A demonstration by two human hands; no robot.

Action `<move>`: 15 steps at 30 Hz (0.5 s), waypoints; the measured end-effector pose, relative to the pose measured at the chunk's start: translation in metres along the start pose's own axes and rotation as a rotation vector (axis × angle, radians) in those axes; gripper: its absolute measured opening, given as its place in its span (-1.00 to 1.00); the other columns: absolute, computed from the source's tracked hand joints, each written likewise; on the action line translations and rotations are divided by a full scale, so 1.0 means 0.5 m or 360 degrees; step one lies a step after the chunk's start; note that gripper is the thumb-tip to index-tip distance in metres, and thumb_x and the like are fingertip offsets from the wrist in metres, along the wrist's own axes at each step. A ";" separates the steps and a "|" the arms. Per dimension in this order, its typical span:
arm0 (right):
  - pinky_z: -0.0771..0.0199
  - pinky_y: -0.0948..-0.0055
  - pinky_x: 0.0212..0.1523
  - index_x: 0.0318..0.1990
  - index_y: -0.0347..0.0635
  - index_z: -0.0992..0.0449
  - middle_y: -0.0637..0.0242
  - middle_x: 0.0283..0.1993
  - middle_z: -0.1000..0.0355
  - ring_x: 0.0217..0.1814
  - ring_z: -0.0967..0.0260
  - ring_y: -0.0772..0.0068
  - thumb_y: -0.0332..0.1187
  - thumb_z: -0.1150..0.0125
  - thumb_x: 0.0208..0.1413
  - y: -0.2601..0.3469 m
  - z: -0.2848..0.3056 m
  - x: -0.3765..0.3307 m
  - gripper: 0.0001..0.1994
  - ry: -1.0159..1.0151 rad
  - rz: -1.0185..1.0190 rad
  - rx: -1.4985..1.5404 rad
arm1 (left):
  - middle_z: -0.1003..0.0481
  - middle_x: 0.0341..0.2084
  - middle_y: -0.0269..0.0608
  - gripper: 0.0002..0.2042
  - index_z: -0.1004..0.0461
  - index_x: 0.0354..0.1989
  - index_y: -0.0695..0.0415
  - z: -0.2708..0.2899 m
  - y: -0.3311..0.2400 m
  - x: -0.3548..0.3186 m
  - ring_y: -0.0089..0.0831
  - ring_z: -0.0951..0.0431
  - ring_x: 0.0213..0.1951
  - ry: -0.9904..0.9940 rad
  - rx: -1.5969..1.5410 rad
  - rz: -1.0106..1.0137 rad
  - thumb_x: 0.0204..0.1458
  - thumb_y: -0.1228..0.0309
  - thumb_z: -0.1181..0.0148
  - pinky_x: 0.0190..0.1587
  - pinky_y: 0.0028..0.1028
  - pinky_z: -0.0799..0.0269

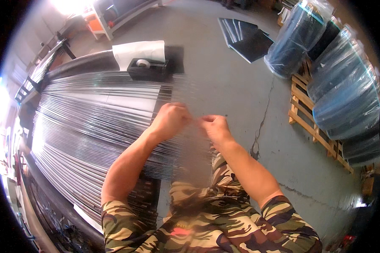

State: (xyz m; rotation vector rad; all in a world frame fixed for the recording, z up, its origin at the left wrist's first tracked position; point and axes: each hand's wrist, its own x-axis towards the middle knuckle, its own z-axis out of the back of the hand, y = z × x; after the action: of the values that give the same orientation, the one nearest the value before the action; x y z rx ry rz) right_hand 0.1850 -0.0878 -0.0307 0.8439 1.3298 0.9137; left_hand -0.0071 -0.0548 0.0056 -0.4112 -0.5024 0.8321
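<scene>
My left hand (pixel 172 121) is closed in a pinch above the right-hand ends of many long, thin, silvery strands (pixel 97 114). Close by on its right, my right hand (pixel 217 128) also has its thumb and fingers pressed together. Only a small gap separates the two hands; whatever the fingertips hold is too fine or blurred to make out. The strands fan out leftward across a dark machine bed, with a white sheet (pixel 145 107) partly under them. Below my hands, a blurred, see-through band of the strands hangs in front of my camouflage clothing.
A black open box (pixel 147 75) with a white roll stands beyond the strands, near white paper (pixel 135 50). Dark flat panels (pixel 251 44) lie on the grey floor (pixel 249 92). At right, plastic-wrapped rolls (pixel 342 88) stand on a wooden pallet (pixel 302 107).
</scene>
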 end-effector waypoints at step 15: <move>-0.50 0.39 -0.44 -0.30 -0.36 -0.66 0.20 -0.47 -0.59 -0.48 -0.51 0.44 -0.37 -0.33 0.12 0.048 0.008 -0.008 -0.82 0.0177 0.0300 -0.0401 | -0.53 -0.49 -0.23 -0.92 -0.60 -0.48 0.17 0.027 0.004 -0.008 -0.22 -0.58 -0.31 0.0035 0.0296 -0.0039 -0.15 0.54 -0.40 -0.22 -0.27 -0.52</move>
State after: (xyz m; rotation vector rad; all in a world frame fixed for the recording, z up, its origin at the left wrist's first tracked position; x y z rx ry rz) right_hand 0.1876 -0.0814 -0.0069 0.7389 1.2116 1.2633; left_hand -0.0183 -0.0548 0.0143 -0.2420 -0.4048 0.8419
